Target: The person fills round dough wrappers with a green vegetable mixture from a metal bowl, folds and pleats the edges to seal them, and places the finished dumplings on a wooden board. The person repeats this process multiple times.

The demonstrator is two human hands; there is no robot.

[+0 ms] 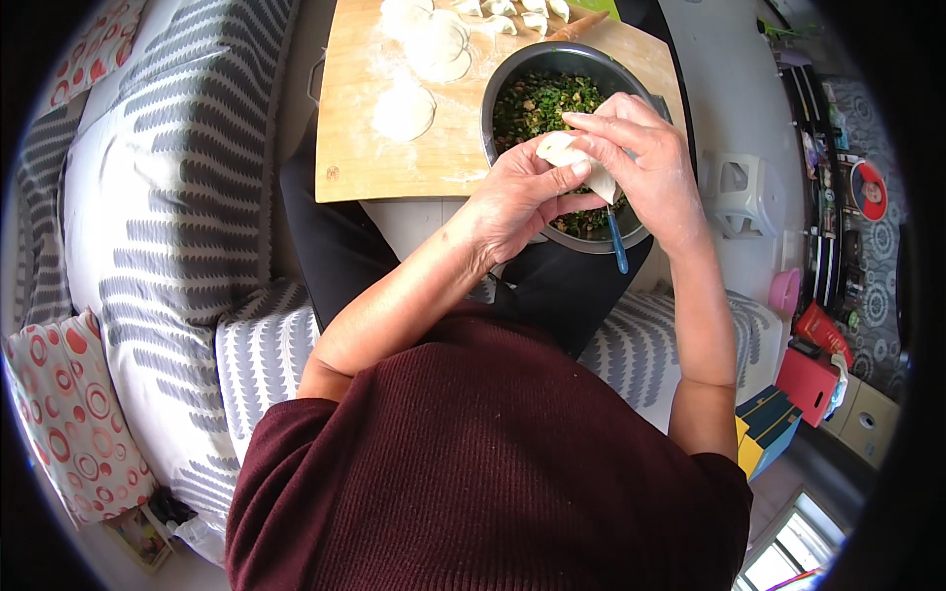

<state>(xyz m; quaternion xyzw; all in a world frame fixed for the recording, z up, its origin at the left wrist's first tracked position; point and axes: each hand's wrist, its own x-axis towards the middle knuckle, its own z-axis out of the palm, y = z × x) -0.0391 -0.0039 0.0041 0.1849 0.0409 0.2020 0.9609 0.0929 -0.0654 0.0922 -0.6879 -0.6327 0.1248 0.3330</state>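
Note:
A pale dumpling [599, 181] is pinched between my two hands above a metal bowl. My left hand [522, 197] supports it from the left, thumb lying along the dough. From the right, the fingers of my right hand [650, 163] close on its upper edge. Chopped green filling [537, 98] fills much of the bowl [487, 123], partly hidden by my hands. Below the dumpling, a blue handle [618, 246] sticks out over the bowl's near rim; its other end is hidden. To the left, a round dough wrapper [404, 111] lies flat on the floured wooden board [355, 163].
More wrappers [439, 49] overlap farther back on the board, with several shaped dumplings [501, 20] behind them. A wooden rolling pin [578, 27] lies beyond the bowl. A patterned sofa [187, 177] stands left; a white plastic stool [741, 195] is at right.

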